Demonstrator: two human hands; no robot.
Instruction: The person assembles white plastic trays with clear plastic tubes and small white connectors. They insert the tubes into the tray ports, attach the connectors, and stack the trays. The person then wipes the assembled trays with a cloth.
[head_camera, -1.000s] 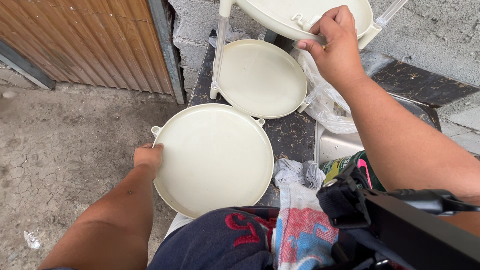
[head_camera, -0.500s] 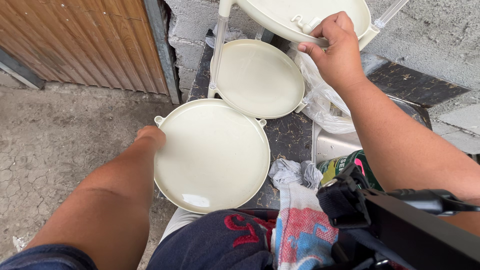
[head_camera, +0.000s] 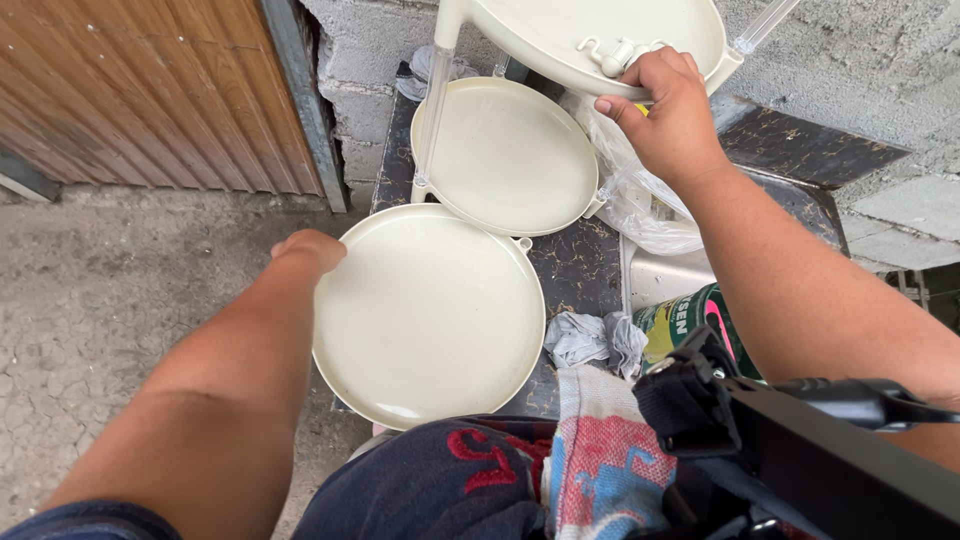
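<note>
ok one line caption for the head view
Left hand grips the lowest cream tray; right hand holds the top tray.

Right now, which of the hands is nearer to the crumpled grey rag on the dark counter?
Left. The left hand grips the bottom tray's far rim; the right hand holds the top tray, farther from the rag.

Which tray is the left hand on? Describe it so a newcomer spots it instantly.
Start at the dark marbled counter beside the wooden door. Three cream round trays step down a rack; the left hand grips the rim of the lowest. It is the largest in view and nearest the person, below the middle tray.
</note>
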